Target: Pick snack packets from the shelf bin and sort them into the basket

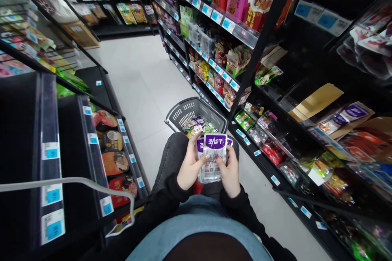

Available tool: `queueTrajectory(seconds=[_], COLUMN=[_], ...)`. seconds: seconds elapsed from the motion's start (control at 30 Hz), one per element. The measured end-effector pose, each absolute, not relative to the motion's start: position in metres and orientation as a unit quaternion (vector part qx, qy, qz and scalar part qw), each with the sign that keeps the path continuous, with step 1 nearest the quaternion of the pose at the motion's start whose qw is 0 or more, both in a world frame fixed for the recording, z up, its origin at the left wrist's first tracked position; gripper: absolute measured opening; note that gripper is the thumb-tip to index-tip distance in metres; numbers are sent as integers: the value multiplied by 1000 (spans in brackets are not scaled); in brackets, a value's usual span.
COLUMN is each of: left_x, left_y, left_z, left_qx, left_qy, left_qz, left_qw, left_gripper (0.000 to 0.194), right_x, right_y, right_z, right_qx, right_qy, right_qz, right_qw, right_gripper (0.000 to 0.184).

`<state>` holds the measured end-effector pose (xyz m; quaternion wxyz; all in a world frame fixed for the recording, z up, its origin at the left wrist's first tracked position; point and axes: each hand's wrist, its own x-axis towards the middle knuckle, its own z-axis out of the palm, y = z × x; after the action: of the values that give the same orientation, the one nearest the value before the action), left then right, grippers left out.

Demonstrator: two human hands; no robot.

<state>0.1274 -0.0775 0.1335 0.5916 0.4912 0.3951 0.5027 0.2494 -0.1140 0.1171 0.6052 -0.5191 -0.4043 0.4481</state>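
Several flat snack packets (pixel 214 142), silver with a purple top band, are fanned in a small stack above my lap. My left hand (pixel 190 167) grips the stack's left side, its thumb lying across the front. On the right side, my right hand (pixel 229 171) is closed on the same packets, thumb pressed to the front one. Just beyond my knees, a grey shopping basket (pixel 179 113) stands on the floor. Inside it lies a heap of small packets (pixel 199 124) in purple, green and yellow.
A tall snack shelf (pixel 257 45) runs along the right, with boxes and bagged snacks on its tiers. At the left is a low shelf (pixel 88 122) holding round food tubs (pixel 114 163). White floor (pixel 131 65) stretches between them. A grey cable (pixel 76 180) crosses the lower left.
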Motion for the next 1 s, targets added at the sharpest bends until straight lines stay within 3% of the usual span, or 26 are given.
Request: queueTrajectory(seconds=[0.2,0.4,0.53,0.63,1.0], left_x=[127,131,128,120,114], left_y=[-77,-81,-78,-73,-75], left_z=[138,149,161,172,183], left_qx=[502,476,285,143,21], left_qy=[404,377,283,207,131], left_qz=[495,470,547,535,466], left_qw=[582,641,735,807,875], left_gripper=[66,65,39,22,31], right_x=[249,249,251,257,272], right_y=[-113,-108,-108,-109,-111], right_z=[119,111,114,120,123], right_qx=[-515,-496,-439,-445,-461], right_qy=[-406,-354,-293,-265,-262], right_qz=[443,463,514,498,483], right_qw=[611,643,677,695,697], right_gripper=[35,54,56,53,50])
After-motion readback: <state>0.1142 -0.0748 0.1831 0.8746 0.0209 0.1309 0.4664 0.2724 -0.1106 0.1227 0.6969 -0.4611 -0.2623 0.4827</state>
